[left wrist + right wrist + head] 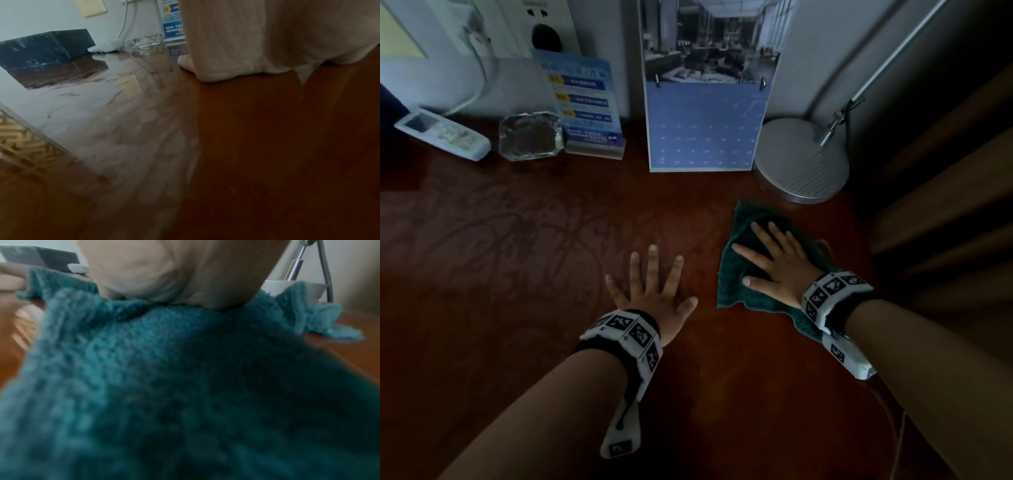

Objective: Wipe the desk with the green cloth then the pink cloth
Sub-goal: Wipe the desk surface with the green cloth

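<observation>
Two hands lie flat on the glossy reddish-brown wooden surface (517, 257). Near the round silver lamp base (803, 161), the crumpled dark green terry cloth (736, 274) sits under the right hand (779, 263), grip spread apart, pressing down. Beside it, the left hand (650, 294) rests bare, grip apart.

Right hand (777, 263) flat on green cloth (736, 274)
</observation>
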